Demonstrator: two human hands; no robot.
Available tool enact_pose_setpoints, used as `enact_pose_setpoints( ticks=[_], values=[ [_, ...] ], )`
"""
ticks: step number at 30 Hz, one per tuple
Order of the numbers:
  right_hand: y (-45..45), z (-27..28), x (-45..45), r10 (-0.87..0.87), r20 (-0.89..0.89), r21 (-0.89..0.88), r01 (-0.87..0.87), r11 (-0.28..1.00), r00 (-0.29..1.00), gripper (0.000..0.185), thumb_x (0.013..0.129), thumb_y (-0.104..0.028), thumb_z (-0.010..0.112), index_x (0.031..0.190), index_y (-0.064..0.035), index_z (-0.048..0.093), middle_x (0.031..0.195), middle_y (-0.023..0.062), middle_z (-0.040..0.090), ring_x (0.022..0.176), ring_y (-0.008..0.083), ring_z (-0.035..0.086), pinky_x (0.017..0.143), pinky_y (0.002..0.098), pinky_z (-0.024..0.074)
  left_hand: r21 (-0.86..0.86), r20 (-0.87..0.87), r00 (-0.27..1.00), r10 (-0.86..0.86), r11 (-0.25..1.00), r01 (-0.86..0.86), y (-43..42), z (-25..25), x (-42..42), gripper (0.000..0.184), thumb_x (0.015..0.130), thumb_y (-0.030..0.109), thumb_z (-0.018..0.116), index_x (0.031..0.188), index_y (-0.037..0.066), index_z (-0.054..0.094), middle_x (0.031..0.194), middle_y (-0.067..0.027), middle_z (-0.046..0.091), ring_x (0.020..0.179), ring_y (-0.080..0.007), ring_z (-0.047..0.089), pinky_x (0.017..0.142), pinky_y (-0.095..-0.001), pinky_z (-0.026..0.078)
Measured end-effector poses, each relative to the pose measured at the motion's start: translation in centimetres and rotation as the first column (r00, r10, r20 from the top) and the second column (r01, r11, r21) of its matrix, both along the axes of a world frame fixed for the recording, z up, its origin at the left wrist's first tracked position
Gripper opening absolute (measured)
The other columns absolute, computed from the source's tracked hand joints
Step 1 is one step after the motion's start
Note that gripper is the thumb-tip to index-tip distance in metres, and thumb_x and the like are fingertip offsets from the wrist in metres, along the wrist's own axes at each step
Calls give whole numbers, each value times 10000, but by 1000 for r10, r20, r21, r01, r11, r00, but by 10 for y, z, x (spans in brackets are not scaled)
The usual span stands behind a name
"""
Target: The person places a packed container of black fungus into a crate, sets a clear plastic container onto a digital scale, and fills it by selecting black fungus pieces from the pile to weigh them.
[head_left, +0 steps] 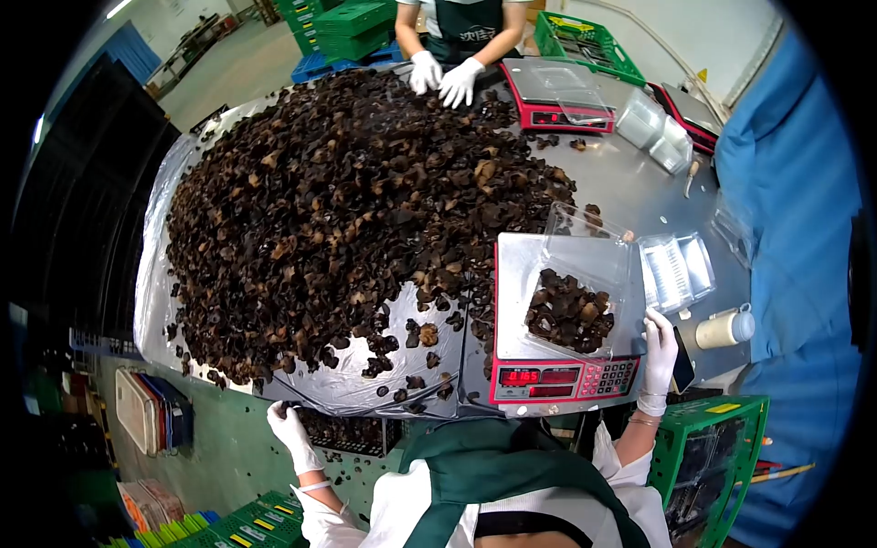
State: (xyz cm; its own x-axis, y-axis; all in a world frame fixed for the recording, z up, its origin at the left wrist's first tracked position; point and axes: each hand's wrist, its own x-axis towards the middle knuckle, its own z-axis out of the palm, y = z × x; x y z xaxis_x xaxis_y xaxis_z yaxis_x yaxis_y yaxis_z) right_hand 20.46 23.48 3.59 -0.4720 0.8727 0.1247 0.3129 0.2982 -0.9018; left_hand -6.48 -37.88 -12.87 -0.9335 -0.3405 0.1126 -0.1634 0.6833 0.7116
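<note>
My left hand [290, 433], in a white glove, is by the near edge of the table with its fingers curled together. A dark bit shows at its fingertips, too small to name. My right hand [659, 354], gloved too, is at the right side of a red scale [507, 320], fingers stretched out and apart. On the scale's steel plate a clear plastic box [610, 279] with its lid raised holds dark wood ear mushrooms [568, 312]. The lit display [539, 376] appears to read 0.165. A large heap of wood ear mushrooms [347, 201] spreads left of the scale.
Across the table a co-worker's gloved hands [443, 80] are at the heap, beside a second red scale [559, 91]. Stacked clear boxes [676, 269], a cream bottle [724, 328] and a dark phone [682, 361] lie right. A green crate [717, 457] stands below.
</note>
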Motion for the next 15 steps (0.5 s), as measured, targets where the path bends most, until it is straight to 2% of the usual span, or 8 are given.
enact_pose_setpoints(
  ticks=[1, 2, 4, 6, 8, 10, 12, 15],
  values=[
    [3, -3, -2, -5, 7, 16, 5, 1000, 1000, 255, 940, -110, 523, 1154, 6, 596, 1095, 66, 602, 997, 143, 546, 909, 278, 421, -280, -90, 995, -46, 960, 19, 9, 15, 11, 380, 764, -7, 635, 1139, -16, 571, 1049, -171, 606, 896, -298, 589, 832, -369, 474],
    [5, -5, -4, 2, 5, 16, -2, 1000, 1000, 255, 940, -110, 523, 1154, 6, 596, 1095, 66, 602, 997, 143, 546, 909, 278, 421, -371, -120, 984, -128, 926, 75, 21, 30, 13, 441, 763, 21, 672, 1189, -5, 562, 1096, -199, 594, 938, -323, 590, 847, -400, 469],
    [5, -1, -10, -29, 29, -27, 30, 999, 999, 244, 937, -107, 524, 1140, -4, 612, 1068, 45, 605, 933, 113, 537, 851, 253, 429, -244, -167, 947, -275, 942, 230, 78, 70, 14, 389, 773, 70, 687, 1149, 17, 606, 1026, -167, 624, 914, -311, 598, 848, -402, 468],
    [1, 6, -21, -18, 4, -24, 18, 1000, 1000, 237, 933, -102, 526, 1130, -12, 622, 1046, 29, 607, 885, 92, 523, 810, 238, 430, -46, -114, 915, -386, 922, 384, 128, 82, 8, 295, 781, 144, 704, 1054, 42, 658, 930, -126, 651, 877, -299, 605, 824, -385, 473],
    [-4, 13, -28, -16, 15, -66, 17, 998, 1000, 235, 927, -90, 530, 1129, -14, 623, 1037, 22, 607, 878, 87, 520, 808, 236, 430, -173, -158, 844, -512, 856, 487, 170, 71, -3, 254, 771, 217, 725, 974, 71, 683, 847, -104, 655, 836, -295, 606, 788, -380, 475],
    [-4, 9, -30, -4, 5, -43, 4, 999, 1000, 236, 920, -73, 531, 1128, -11, 623, 1039, 37, 613, 898, 109, 541, 825, 247, 436, -222, -86, 825, -559, 818, 531, 204, 63, -16, 288, 740, 269, 755, 936, 72, 675, 849, -107, 648, 826, -296, 600, 758, -389, 473],
    [-5, 5, -26, 27, 35, 58, -29, 998, 999, 241, 918, -66, 523, 1129, -1, 619, 1049, 60, 619, 942, 140, 564, 853, 263, 441, -354, -32, 799, -601, 754, 553, 218, 41, -27, 348, 707, 287, 779, 924, 50, 646, 851, -115, 617, 827, -298, 592, 750, -397, 467],
    [-10, 6, -17, -9, 48, 38, 7, 999, 999, 245, 918, -84, 525, 1124, 11, 616, 1070, 88, 625, 999, 175, 576, 899, 288, 438, -16, 1, 791, -612, 791, 612, 217, 34, -36, 231, 737, 154, 737, 875, 24, 605, 828, -126, 600, 768, -299, 594, 700, -372, 479]
  ],
)
